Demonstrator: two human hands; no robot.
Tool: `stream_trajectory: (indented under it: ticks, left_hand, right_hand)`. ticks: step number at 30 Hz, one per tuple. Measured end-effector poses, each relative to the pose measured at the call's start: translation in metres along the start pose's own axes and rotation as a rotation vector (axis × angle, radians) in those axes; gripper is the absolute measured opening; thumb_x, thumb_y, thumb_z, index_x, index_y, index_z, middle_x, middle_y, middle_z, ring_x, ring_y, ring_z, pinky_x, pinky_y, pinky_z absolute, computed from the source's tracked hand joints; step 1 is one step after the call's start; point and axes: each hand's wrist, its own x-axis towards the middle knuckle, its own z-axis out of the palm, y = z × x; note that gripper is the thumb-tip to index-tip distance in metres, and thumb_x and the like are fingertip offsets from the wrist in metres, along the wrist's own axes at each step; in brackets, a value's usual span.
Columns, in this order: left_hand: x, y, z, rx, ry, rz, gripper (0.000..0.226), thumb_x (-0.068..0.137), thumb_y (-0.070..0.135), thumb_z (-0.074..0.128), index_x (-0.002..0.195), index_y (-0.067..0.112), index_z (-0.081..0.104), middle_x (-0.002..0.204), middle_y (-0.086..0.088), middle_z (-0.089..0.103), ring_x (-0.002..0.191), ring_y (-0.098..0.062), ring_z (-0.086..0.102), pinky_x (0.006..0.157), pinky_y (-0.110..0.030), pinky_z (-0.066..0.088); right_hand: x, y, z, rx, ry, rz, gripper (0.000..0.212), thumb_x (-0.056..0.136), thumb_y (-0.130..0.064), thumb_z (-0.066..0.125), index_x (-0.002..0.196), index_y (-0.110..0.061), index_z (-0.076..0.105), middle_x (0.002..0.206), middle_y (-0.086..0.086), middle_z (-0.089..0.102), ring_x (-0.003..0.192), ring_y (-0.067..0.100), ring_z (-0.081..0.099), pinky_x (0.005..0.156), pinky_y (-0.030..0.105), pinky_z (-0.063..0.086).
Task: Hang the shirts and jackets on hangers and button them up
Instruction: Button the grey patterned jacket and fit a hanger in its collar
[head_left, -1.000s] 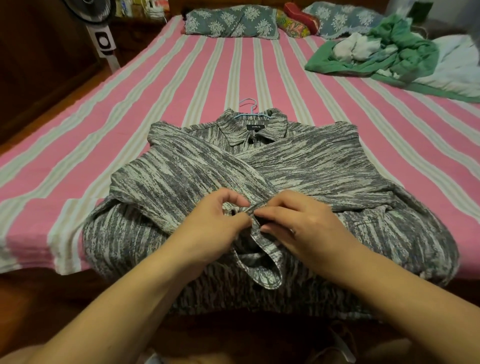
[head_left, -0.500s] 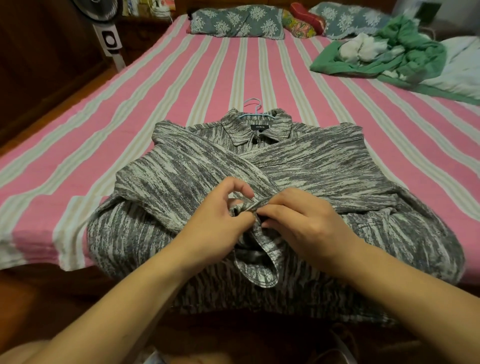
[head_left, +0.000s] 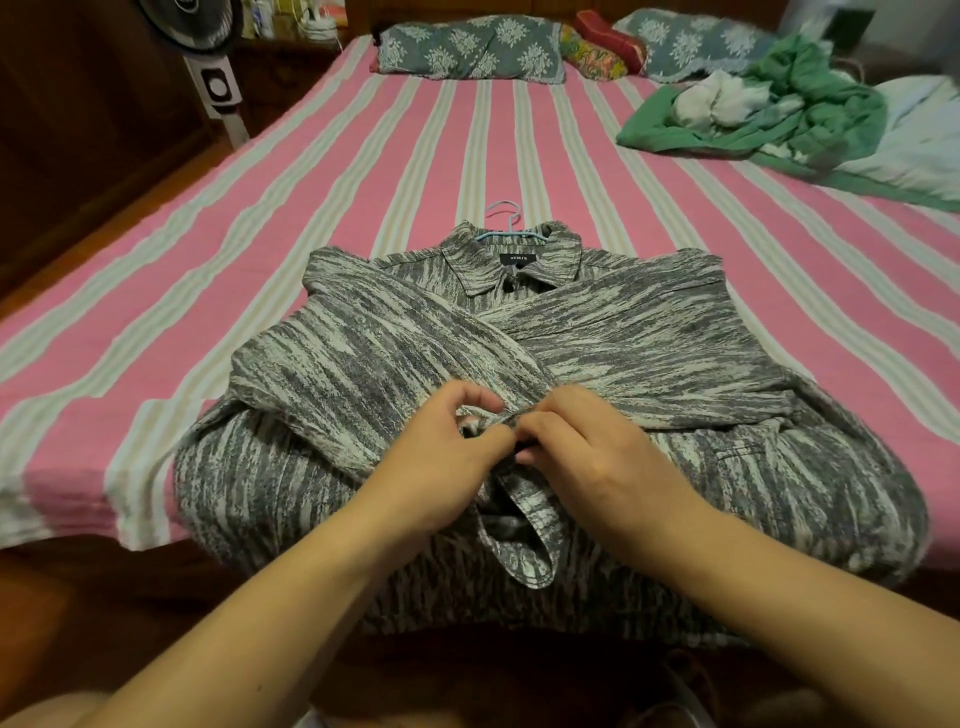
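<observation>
Grey-and-white streaked, collared, woven shirt (head_left: 649, 358) lies front-up on the pink-and-cream striped bed (head_left: 311, 208), collar pointing away from the person and hem hanging over the near edge. A pale blue wire hanger (head_left: 506, 228) sits inside the collar, its hook lying on the bedsheet beyond. Both sleeves are folded across the chest and cross near the middle.

The shirt's long axis, and with it the button placket, runs straight away from the person, from the hem up to the collar. Both hands meet on that line, roughly halfway down the front. The left hand (head_left: 441, 457) comes in from the left with its thumb and forefinger curled and pinched on the fabric edge; the right hand (head_left: 587, 457) comes in from the right, its fingers (head_left: 540, 431) bent together and pinching the opposite edge. The fingertips of the two hands nearly touch, so both are equally close to the work. The button and its hole are hidden under the fingers, and I cannot tell whether it is through yet.

Just below the hands the front gapes in a loose loop of fabric (head_left: 519, 545), so the lower placket looks unfastened. Judging from that, the next buttons probably lie towards the person, down the same axis, and the hands would shift nearer along it rather than sideways. The crossed sleeves lie over the upper placket, so whether it is closed there cannot be read.

A crumpled green cloth pile (head_left: 753, 114) rests well apart at the far right.
</observation>
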Motion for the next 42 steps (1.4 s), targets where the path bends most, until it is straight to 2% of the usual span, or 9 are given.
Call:
stream_trajectory:
  ticks: [4, 8, 11, 16, 19, 25, 31, 34, 42]
  left_hand:
    - [0.001, 0.004, -0.001, 0.015, -0.003, -0.019, 0.024, 0.086, 0.010, 0.069, 0.100, 0.028, 0.061, 0.073, 0.001, 0.060, 0.044, -0.008, 0.032, 0.045, -0.024, 0.024]
    - [0.001, 0.009, 0.001, 0.128, 0.011, -0.014, 0.026, 0.083, 0.012, 0.070, 0.098, 0.032, 0.064, 0.095, 0.002, 0.065, 0.055, 0.001, 0.046, 0.052, -0.020, 0.034]
    - [0.000, 0.012, -0.004, 0.050, -0.040, 0.002, 0.029, 0.087, 0.005, 0.068, 0.102, 0.030, 0.065, 0.079, 0.001, 0.061, 0.053, -0.010, 0.046, 0.052, -0.022, 0.036]
    - [-0.003, 0.012, -0.017, -0.073, -0.211, -0.063, 0.032, 0.092, 0.003, 0.070, 0.113, 0.028, 0.065, 0.096, -0.011, 0.070, 0.074, -0.027, 0.069, 0.077, -0.047, 0.056]
    - [-0.004, 0.011, -0.016, 0.110, -0.166, -0.063, 0.028, 0.093, 0.015, 0.072, 0.109, 0.037, 0.064, 0.106, -0.002, 0.070, 0.082, -0.016, 0.074, 0.085, -0.043, 0.060]
    - [-0.001, 0.018, -0.017, 0.319, -0.183, 0.035, 0.036, 0.092, 0.024, 0.074, 0.114, 0.044, 0.055, 0.104, 0.007, 0.060, 0.077, -0.007, 0.058, 0.064, -0.027, 0.044]
    - [-0.001, 0.013, -0.009, 0.271, -0.245, 0.085, 0.037, 0.090, 0.022, 0.076, 0.108, 0.048, 0.057, 0.108, 0.004, 0.066, 0.098, -0.010, 0.066, 0.090, -0.039, 0.055]
    - [-0.004, 0.011, 0.001, 0.335, -0.145, 0.163, 0.035, 0.094, 0.022, 0.071, 0.111, 0.045, 0.051, 0.110, 0.011, 0.060, 0.082, 0.004, 0.053, 0.069, -0.019, 0.041]
    - [-0.005, 0.004, 0.014, 0.043, -0.023, 0.143, 0.036, 0.096, 0.008, 0.066, 0.105, 0.038, 0.051, 0.094, -0.002, 0.063, 0.056, -0.009, 0.060, 0.049, -0.028, 0.049]
  right_hand:
    - [0.000, -0.007, 0.002, 0.014, 0.005, 0.044, 0.013, 0.099, -0.010, 0.055, 0.096, -0.003, 0.065, 0.090, 0.008, 0.057, 0.080, 0.023, 0.050, 0.066, 0.036, 0.044]
    - [0.002, -0.004, -0.002, 0.189, -0.038, 0.138, 0.014, 0.093, -0.011, 0.066, 0.106, -0.009, 0.069, 0.098, 0.003, 0.057, 0.088, 0.018, 0.054, 0.075, 0.027, 0.045]
    - [0.001, 0.004, -0.004, 0.359, 0.005, 0.241, 0.015, 0.089, -0.009, 0.073, 0.103, -0.014, 0.074, 0.097, -0.004, 0.060, 0.089, 0.007, 0.057, 0.078, 0.014, 0.043]
    - [-0.001, 0.010, -0.015, 0.567, -0.024, 0.377, 0.018, 0.083, -0.009, 0.078, 0.098, -0.019, 0.077, 0.096, -0.011, 0.064, 0.094, 0.010, 0.062, 0.080, 0.015, 0.048]
    - [-0.002, 0.001, -0.016, 0.391, -0.088, 0.307, 0.019, 0.085, -0.019, 0.076, 0.104, -0.023, 0.075, 0.099, -0.014, 0.061, 0.093, 0.003, 0.058, 0.081, 0.012, 0.046]
    - [0.001, -0.006, -0.018, 0.142, -0.178, 0.201, 0.018, 0.086, -0.013, 0.074, 0.101, -0.019, 0.066, 0.099, -0.010, 0.056, 0.091, 0.008, 0.051, 0.078, 0.020, 0.041]
    - [0.019, 0.010, -0.041, 0.565, -0.436, 0.601, 0.024, 0.084, -0.007, 0.077, 0.081, -0.029, 0.066, 0.076, -0.012, 0.062, 0.069, 0.000, 0.058, 0.065, 0.016, 0.046]
    - [0.023, 0.010, -0.038, 0.661, -0.419, 0.798, 0.019, 0.084, -0.007, 0.078, 0.078, -0.023, 0.070, 0.067, -0.008, 0.064, 0.064, 0.006, 0.057, 0.066, 0.025, 0.048]
    - [0.023, -0.016, -0.033, 0.225, -0.197, 0.815, 0.014, 0.087, -0.031, 0.074, 0.078, -0.029, 0.064, 0.069, -0.013, 0.063, 0.069, 0.000, 0.058, 0.063, 0.022, 0.039]
